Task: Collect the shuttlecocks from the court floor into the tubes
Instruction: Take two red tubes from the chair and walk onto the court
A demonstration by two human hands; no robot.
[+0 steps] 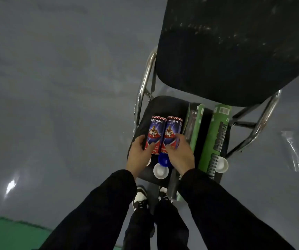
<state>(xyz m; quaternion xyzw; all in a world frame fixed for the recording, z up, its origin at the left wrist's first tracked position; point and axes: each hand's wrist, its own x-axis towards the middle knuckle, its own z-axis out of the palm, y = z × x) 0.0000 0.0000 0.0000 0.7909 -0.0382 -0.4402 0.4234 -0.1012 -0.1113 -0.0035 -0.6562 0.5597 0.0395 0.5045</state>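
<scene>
Both hands grip two tubes on chair.

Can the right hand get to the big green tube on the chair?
Probably yes. The right hand is busy gripping a red and blue tube, but the green tube lies just to its right on the chair seat, with only another green tube between them and nothing covering it.

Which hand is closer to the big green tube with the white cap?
Right hand; the green cardboard tube lies just beyond it. Left hand is farther away.
</scene>
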